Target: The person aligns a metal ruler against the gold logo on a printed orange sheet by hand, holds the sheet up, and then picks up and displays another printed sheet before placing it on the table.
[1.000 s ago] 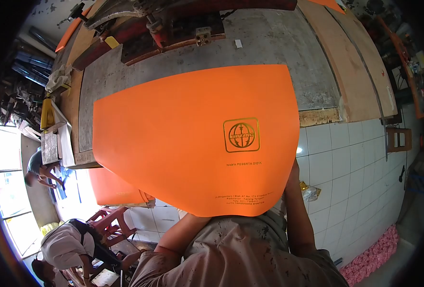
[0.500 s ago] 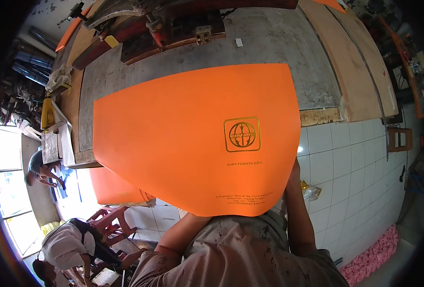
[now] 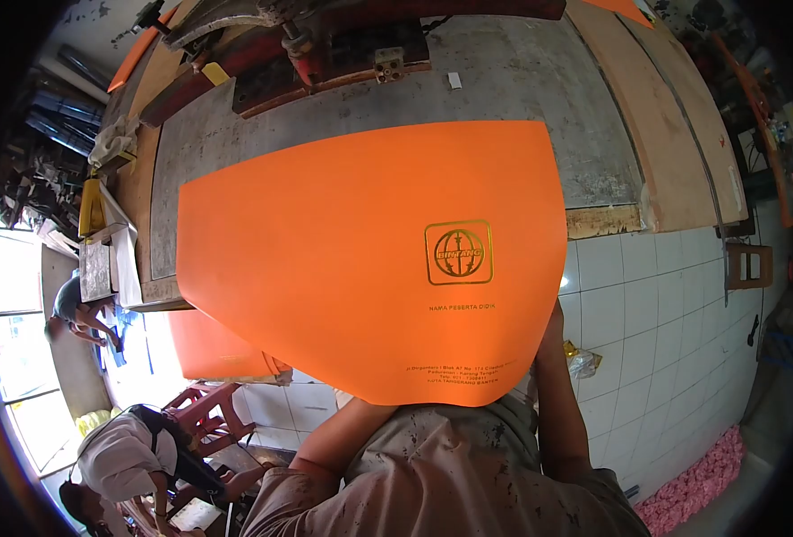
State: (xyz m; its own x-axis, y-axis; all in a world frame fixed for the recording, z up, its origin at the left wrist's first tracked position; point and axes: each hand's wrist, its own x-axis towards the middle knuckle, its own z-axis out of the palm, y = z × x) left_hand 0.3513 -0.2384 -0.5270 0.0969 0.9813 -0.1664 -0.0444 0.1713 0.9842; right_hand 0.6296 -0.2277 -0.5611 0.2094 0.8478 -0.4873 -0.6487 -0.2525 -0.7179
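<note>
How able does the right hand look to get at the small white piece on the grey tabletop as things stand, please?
Probably not directly: the right hand is hidden by the orange sheet, which spreads between the right forearm and the small white piece, though the piece itself lies uncovered.

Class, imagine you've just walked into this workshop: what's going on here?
A person has a large orange sheet spread out in front of them, its near edge against their shirt. Both arms reach behind it, so the hands are hidden and their grip cannot be seen. The sheet bears a gold emblem reading "BINTANG". Beyond it is a grey-topped table. Off to one side, another person in a white shirt bends forward.
</note>
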